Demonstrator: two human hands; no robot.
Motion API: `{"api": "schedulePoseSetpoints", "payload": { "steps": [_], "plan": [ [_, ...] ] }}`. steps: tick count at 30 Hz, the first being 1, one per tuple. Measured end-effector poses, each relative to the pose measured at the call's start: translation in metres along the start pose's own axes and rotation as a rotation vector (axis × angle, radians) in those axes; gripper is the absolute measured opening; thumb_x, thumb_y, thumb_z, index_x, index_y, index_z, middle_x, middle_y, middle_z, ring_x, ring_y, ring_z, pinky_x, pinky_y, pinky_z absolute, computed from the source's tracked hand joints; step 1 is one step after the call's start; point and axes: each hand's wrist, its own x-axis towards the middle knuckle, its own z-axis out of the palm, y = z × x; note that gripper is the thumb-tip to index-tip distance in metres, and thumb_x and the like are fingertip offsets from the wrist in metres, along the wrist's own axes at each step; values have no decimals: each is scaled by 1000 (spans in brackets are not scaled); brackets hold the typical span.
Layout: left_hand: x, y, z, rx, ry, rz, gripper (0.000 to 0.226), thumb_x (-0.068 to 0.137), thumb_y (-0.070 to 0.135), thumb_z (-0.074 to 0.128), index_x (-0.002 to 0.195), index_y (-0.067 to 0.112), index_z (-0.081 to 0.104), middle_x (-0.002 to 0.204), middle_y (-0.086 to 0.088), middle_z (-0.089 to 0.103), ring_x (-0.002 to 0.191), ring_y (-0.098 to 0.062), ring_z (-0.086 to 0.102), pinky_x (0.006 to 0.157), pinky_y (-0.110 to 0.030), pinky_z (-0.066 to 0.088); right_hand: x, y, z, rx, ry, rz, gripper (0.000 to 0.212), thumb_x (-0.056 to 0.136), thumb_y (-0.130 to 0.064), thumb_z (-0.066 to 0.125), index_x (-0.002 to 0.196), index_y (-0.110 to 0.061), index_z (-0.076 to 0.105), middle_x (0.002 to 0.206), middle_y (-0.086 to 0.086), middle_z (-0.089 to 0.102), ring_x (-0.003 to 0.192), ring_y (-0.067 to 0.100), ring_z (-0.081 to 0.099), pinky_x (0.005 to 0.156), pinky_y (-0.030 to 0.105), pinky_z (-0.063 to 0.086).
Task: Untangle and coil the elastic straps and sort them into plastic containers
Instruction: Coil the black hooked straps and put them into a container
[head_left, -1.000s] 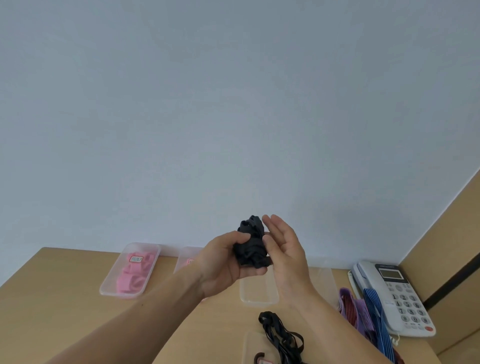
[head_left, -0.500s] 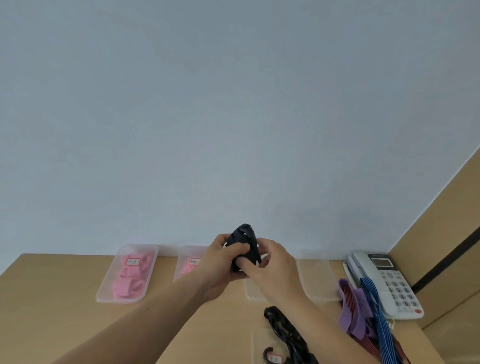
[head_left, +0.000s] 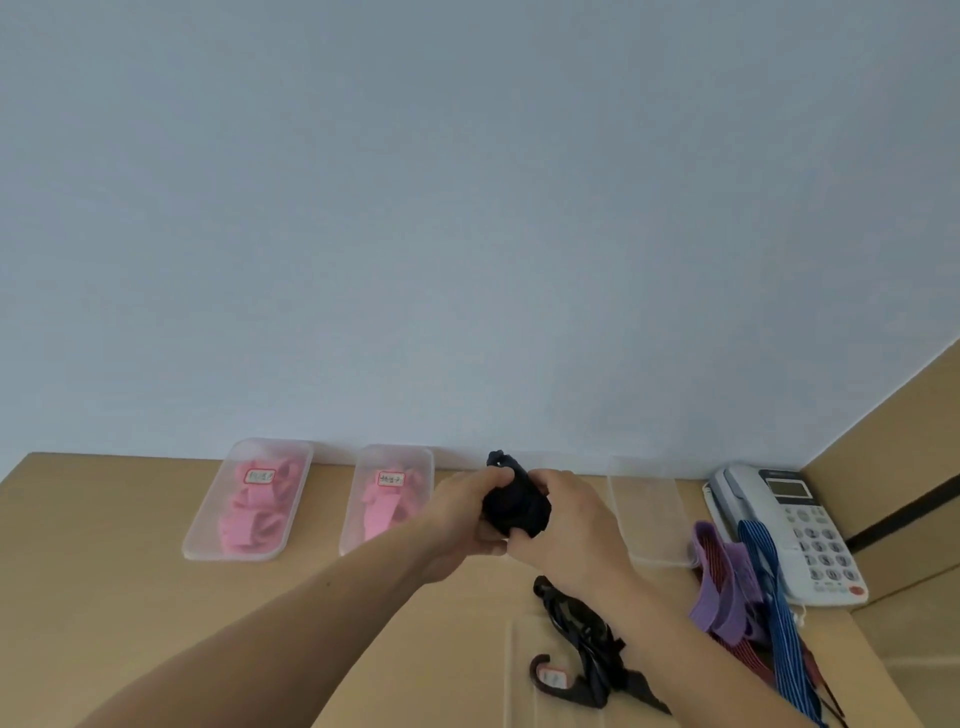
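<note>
Black strap bundle (head_left: 514, 506) lowered toward table (head_left: 104, 571), left hand (head_left: 462, 517) and right hand (head_left: 569, 525) clamped on it, clear container (head_left: 649, 519) beside.

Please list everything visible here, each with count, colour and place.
Clear plastic containers with pink elastic straps: two, transparent, back left.
Empty clear plastic container: one, transparent, back right.
Coiled black elastic strap: one, black, between both hands.
Loose black straps: one tangle, black, table front.
Purple, red and blue straps: one pile, mixed, beside telephone.
White desk telephone: one, white, far right.
Wooden table: one, tan, beneath everything.
Left hand, right hand: both grip the coil.
</note>
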Motion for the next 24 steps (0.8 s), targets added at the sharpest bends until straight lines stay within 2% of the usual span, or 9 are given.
{"api": "schedulePoseSetpoints", "payload": {
  "steps": [3, 6, 10, 15, 19, 22, 24],
  "plan": [
    [18, -8, 7, -55, 24, -21, 37, 100, 32, 51, 118, 2, 64, 111, -19, 72, 104, -38, 69, 95, -51, 54, 15, 20, 5, -16, -16, -39, 52, 71, -37, 65, 122, -33, 55, 107, -13, 57, 103, 11, 49, 80, 25, 43],
    [37, -16, 18, -128, 79, -11, 38, 103, 31, 49, 120, 0, 62, 112, -18, 72, 99, -33, 71, 80, -40, 59, 33, 37, 11, -25, -63, -82, 52, 72, -39, 63, 122, -30, 53, 106, -11, 56, 105, 13, 49, 82, 27, 46],
    [54, -19, 31, -241, 128, -27, 37, 103, 25, 50, 118, -7, 61, 103, -19, 73, 85, -28, 73, 66, -35, 59, 50, 58, 18, -33, -126, -147, 59, 75, -57, 65, 126, -30, 51, 112, -10, 55, 108, 15, 46, 88, 26, 43],
    [74, -28, 39, -263, 147, -65, 35, 100, 29, 53, 119, 1, 62, 105, -16, 75, 91, -31, 74, 69, -35, 59, 72, 77, 20, -26, -127, -153, 51, 74, -44, 67, 121, -26, 56, 107, -7, 58, 105, 17, 50, 85, 28, 43],
    [84, -25, 31, -1, 227, -29, 48, 83, 41, 66, 115, 6, 62, 105, -12, 73, 77, -28, 73, 62, -33, 53, 91, 91, 17, -41, -150, -204, 52, 71, -41, 70, 119, -27, 57, 107, -10, 61, 103, 15, 50, 81, 26, 41],
    [87, -23, 19, 252, 279, 28, 43, 86, 46, 59, 106, 10, 70, 100, -3, 75, 72, -19, 71, 56, -26, 46, 105, 103, 15, -60, -159, -276, 48, 72, -36, 71, 118, -29, 59, 105, -12, 63, 102, 15, 52, 77, 24, 40],
    [93, -26, 12, 408, 381, 58, 38, 91, 43, 56, 102, 9, 70, 97, 0, 73, 76, -18, 68, 57, -24, 50, 115, 110, 16, -77, -199, -329, 48, 73, -34, 72, 120, -28, 60, 107, -13, 64, 102, 16, 51, 78, 25, 40]
  ]
}}
